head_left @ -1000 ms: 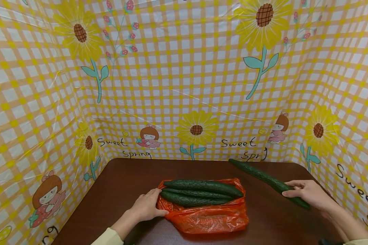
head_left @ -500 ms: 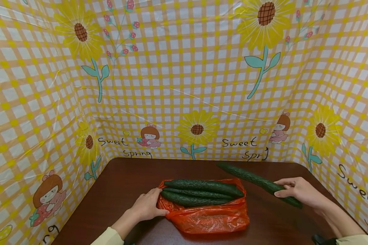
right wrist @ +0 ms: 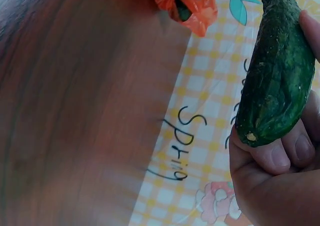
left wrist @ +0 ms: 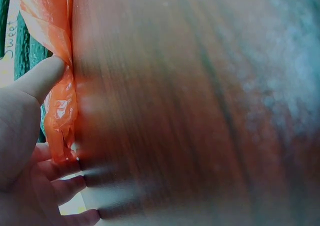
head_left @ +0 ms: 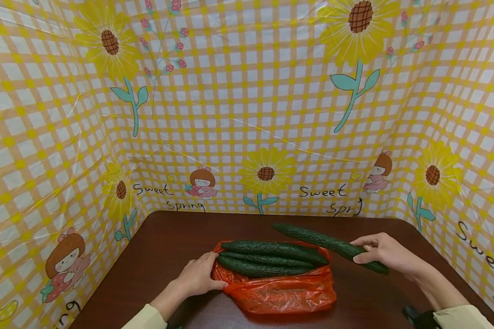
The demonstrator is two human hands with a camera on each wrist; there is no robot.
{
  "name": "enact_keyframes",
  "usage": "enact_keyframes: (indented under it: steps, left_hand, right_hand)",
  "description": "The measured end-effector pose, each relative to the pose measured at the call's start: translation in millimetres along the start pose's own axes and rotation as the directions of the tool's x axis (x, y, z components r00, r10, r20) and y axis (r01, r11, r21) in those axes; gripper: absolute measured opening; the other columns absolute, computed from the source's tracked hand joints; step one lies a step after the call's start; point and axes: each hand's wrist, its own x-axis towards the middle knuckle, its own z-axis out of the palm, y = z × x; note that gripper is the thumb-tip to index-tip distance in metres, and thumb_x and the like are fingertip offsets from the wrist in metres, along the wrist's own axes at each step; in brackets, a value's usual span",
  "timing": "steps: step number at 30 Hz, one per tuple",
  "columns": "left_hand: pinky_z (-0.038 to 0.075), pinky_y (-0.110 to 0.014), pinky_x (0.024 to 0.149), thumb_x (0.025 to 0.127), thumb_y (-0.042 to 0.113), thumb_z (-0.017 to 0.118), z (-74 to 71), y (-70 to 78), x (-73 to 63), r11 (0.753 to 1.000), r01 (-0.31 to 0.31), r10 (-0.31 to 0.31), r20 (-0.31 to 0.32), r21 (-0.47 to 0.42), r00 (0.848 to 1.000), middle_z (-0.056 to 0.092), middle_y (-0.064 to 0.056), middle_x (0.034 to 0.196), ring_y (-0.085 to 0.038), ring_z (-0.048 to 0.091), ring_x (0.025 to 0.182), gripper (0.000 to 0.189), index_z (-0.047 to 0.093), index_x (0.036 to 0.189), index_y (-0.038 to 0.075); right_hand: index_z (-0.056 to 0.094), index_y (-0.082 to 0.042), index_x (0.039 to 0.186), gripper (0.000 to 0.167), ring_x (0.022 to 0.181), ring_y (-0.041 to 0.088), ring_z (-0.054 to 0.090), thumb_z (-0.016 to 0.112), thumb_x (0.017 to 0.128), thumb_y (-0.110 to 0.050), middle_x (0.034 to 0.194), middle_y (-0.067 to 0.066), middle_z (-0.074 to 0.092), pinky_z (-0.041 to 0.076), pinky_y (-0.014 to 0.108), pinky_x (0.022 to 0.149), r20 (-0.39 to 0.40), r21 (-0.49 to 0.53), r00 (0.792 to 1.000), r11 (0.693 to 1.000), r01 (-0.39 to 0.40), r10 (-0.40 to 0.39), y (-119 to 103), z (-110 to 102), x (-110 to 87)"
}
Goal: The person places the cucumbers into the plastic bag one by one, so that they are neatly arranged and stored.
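An orange plastic bag [head_left: 286, 297] lies on the table with its mouth spread, and several long dark green cucumbers [head_left: 273, 249] lie side by side in it. My left hand [head_left: 195, 276] rests at the bag's left end, thumb against the near corner and fingers spread along the far side. To the right, my right hand [head_left: 389, 257] grips another cucumber [head_left: 313, 236] near its right end, tilted with the far tip pointing back and left. That cucumber overlaps the bag's back right corner in the head view. In the right wrist view its blunt end [right wrist: 275, 100] shows between thumb and fingers.
The dark brown wooden table [head_left: 173, 233] has rounded back corners. A checked cloth [head_left: 230, 114] printed with sunflowers stands as a wall at the back and both sides. A dark band [head_left: 424, 317] sits at my right wrist.
My right hand has carried the gripped cucumber leftward, bringing its far part from the right side over to the bag's back edge. The left hand and the bag have stayed in place.
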Motion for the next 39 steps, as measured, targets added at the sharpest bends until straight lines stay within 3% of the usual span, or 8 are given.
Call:
enact_keyframes:
  steps: [10, 18, 30, 32, 34, 39]
  left_hand:
    - [0.037, -0.062, 0.108, 0.081, 0.061, 0.076, 0.7, -0.5, 0.3, 1.0, -0.005, 0.005, 0.0, -0.016, 1.0, 0.046, -0.019, 0.152, -0.037, 0.044, 0.141, 0.094, 0.044, 0.149, 0.003]
    - [0.037, -0.062, 0.109, 0.081, 0.062, 0.075, 0.9, -0.6, 3.4, 1.0, -0.004, 0.004, 0.003, -0.006, 1.0, 0.046, -0.019, 0.153, -0.037, 0.044, 0.141, 0.096, 0.044, 0.15, 0.004]
    - [0.036, -0.062, 0.109, 0.081, 0.06, 0.077, -0.8, 0.8, 1.1, 1.0, 0.002, -0.002, 0.0, -0.007, 1.0, 0.046, -0.019, 0.152, -0.037, 0.044, 0.141, 0.095, 0.044, 0.149, 0.003]
    - [0.036, -0.062, 0.109, 0.081, 0.06, 0.077, -0.9, 1.0, 0.7, 1.0, 0.004, -0.004, 0.002, -0.008, 1.0, 0.046, -0.019, 0.152, -0.037, 0.044, 0.141, 0.095, 0.044, 0.149, 0.003]
    - [0.036, -0.062, 0.109, 0.081, 0.06, 0.077, -0.5, 0.9, 0.5, 1.0, 0.005, -0.005, 0.002, -0.005, 1.0, 0.046, -0.019, 0.152, -0.037, 0.044, 0.14, 0.095, 0.044, 0.149, 0.003]
    - [0.037, -0.061, 0.109, 0.081, 0.061, 0.076, 0.3, 0.3, 0.1, 1.0, 0.005, -0.005, 0.003, 0.001, 1.0, 0.046, -0.019, 0.152, -0.036, 0.045, 0.14, 0.095, 0.044, 0.149, 0.003]
  right_hand:
    - [0.063, 0.002, 0.133, 0.051, 0.131, 0.062, 0.042, 0.074, 0.091, -0.025, 0.145, 0.033, 0.049, 0.046, 0.063, 0.098, 0.056, 0.017, 0.997, 0.998, 0.056, -0.057, -18.3, 13.1, 19.5]
    - [0.064, 0.001, 0.132, 0.05, 0.129, 0.059, 0.048, 0.074, 0.089, -0.023, 0.139, 0.03, 0.056, 0.045, 0.067, 0.098, 0.111, 0.02, 0.989, 0.996, 0.092, -0.093, -34.5, 22.4, 33.0]
    - [0.067, -0.001, 0.129, 0.048, 0.131, 0.056, 0.048, 0.077, 0.088, -0.025, 0.138, 0.026, 0.058, 0.047, 0.06, 0.101, 0.157, 0.037, 0.978, 0.99, 0.135, -0.139, -46.0, 45.8, 57.7]
    - [0.068, -0.001, 0.128, 0.047, 0.128, 0.055, 0.05, 0.077, 0.088, -0.025, 0.137, 0.025, 0.059, 0.049, 0.059, 0.098, 0.158, 0.023, 0.975, 0.988, 0.154, -0.156, -47.8, 50.1, 61.2]
    - [0.068, -0.001, 0.127, 0.047, 0.102, 0.05, 0.062, 0.077, 0.087, -0.025, 0.116, 0.023, 0.068, 0.052, 0.054, 0.089, 0.164, 0.017, 0.973, 0.987, 0.162, -0.162, -49.7, 54.3, 65.1]
    - [0.069, -0.002, 0.126, 0.045, 0.094, 0.04, 0.063, 0.078, 0.086, -0.023, 0.115, 0.024, 0.067, 0.052, 0.048, 0.082, 0.164, 0.013, 0.97, 0.983, 0.181, -0.181, -54.5, 64.2, 72.8]
